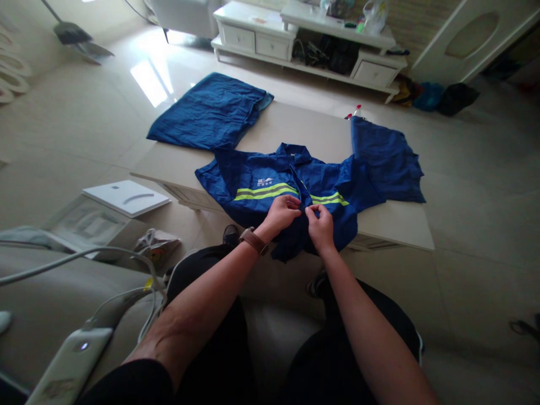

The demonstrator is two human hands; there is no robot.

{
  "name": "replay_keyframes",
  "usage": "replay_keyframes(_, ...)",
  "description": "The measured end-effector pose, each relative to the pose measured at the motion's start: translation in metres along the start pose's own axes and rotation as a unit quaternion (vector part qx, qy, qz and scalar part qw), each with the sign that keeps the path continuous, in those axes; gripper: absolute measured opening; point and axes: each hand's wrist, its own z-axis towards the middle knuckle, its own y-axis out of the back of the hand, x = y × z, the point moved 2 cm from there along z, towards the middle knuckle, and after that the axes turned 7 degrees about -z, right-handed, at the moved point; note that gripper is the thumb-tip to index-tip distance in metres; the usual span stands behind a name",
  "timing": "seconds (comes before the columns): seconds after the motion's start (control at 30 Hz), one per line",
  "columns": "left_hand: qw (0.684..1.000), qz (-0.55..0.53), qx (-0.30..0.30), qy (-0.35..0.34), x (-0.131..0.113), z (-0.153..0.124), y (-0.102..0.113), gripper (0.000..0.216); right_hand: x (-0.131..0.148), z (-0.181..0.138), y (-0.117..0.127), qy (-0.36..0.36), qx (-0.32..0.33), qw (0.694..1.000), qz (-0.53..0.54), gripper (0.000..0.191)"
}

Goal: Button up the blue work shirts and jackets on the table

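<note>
A blue work jacket [261, 169] with yellow-green reflective stripes lies front up on a low table [304, 124], its collar pointing away from me and its lower part hanging over the near edge. At the front opening, just below the stripes, my left hand [282, 214] pinches one edge of the jacket. Close beside it my right hand [319, 225] is closed on the other edge, thumb and forefinger together. The fingertips nearly meet, and whatever small fastening lies between them is too small to make out. A watch with a brown strap [253, 241] is on my left wrist.
Folded blue cloth [206, 109] lies at the table's left end, and more blue cloth [386, 160] at the right end. A white box [126, 198] stands left of my legs. Near my left arm are a power bank [71, 365] and cables. A white TV cabinet [257, 34] stands behind.
</note>
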Motion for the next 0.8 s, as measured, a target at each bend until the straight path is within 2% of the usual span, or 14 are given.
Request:
replay_keyframes(0.27, 1.000, 0.028, 0.006, -0.004, 0.000, -0.003, 0.000, 0.042, -0.007, 0.003, -0.001, 0.019, -0.020, 1.000, 0.003, 0.020)
replay_keyframes(0.37, 0.998, 0.064, 0.011, 0.000, 0.001, -0.001, 0.000, 0.037, -0.003, 0.000, 0.000, 0.041, -0.021, 0.999, -0.006, 0.017)
replay_keyframes(0.53, 0.993, 0.109, -0.030, 0.030, 0.001, 0.003, 0.004, 0.013, 0.008, -0.008, 0.004, 0.071, -0.029, 0.995, -0.056, 0.013)
replay_keyframes(0.63, 0.990, 0.130, 0.007, 0.045, 0.002, 0.003, 0.005, 0.014, 0.010, -0.010, 0.005, 0.073, -0.018, 0.993, -0.090, 0.013)
replay_keyframes(0.8, 0.975, 0.213, 0.062, 0.016, 0.001, 0.000, 0.007, 0.026, 0.003, -0.006, 0.005, 0.065, -0.025, 0.984, -0.164, 0.014)
